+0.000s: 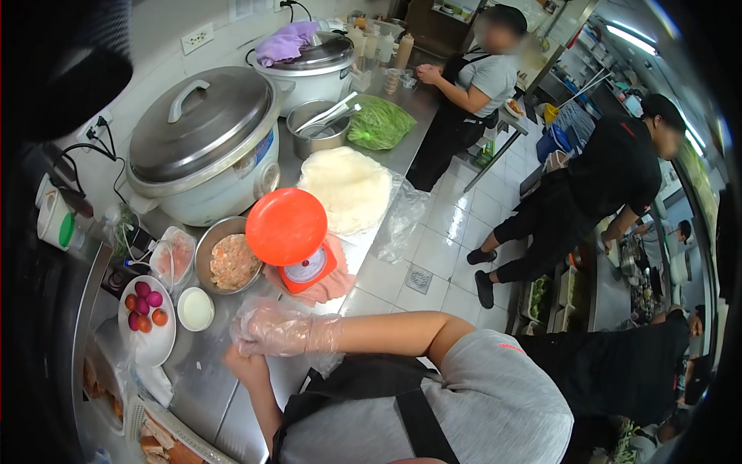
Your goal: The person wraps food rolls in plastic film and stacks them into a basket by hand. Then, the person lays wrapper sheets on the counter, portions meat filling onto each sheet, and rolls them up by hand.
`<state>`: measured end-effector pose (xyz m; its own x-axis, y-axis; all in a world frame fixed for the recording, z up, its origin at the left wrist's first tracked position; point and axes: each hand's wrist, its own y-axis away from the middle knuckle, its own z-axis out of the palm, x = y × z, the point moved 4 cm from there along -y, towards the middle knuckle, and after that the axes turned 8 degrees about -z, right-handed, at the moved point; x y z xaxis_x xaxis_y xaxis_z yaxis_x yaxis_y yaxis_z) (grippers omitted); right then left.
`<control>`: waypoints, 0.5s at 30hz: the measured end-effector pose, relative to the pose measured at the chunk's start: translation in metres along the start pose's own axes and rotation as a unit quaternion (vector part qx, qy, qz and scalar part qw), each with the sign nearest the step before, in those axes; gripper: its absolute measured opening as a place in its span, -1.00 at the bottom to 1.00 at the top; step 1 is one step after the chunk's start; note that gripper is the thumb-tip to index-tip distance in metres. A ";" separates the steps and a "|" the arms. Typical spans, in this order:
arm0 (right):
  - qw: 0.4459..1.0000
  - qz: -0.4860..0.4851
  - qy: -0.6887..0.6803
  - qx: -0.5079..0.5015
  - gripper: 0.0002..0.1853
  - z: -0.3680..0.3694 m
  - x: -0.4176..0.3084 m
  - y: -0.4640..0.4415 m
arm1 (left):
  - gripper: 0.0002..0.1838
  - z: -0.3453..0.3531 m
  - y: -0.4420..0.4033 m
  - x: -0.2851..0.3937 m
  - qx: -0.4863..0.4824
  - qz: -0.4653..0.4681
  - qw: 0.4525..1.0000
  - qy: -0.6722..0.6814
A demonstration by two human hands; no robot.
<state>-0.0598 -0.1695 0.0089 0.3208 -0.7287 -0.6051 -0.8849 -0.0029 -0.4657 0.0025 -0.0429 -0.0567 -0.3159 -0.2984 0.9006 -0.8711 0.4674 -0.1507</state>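
My right hand (267, 329) wears a loose clear plastic glove; its fingers are blurred under the plastic. Just below it, my bare left hand (246, 365) is closed at the glove's finger end. Both are over the steel table's edge. Beyond them a red kitchen scale (308, 267) with a round orange-red pan (287, 226) stands on a pink cloth (340, 280). To its left are a metal bowl of chopped mixture (235, 261), a small white bowl (195, 308) and a white oval plate (151, 340) with purple and reddish-brown eggs. Round pale sheets (345, 188) lie stacked behind the scale.
Two large rice cookers (205, 124) (313, 68) stand along the wall. Near them are a metal pot with utensils (317, 139) and a green bag (380, 122). A basket (174, 441) is at the bottom left. One co-worker (487, 77) stands at the table's far end, another (591, 182) across the aisle.
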 end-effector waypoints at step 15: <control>0.990 -0.039 0.096 -0.096 -0.65 -0.017 0.010 -0.003 | -0.88 0.036 -0.024 0.002 -0.015 -0.089 0.988 0.126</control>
<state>-0.0594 -0.1883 0.0157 0.3376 -0.8375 -0.4296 -0.9136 -0.1817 -0.3638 0.0092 -0.0843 -0.0659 -0.0516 -0.1631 0.9853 -0.8919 0.4513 0.0280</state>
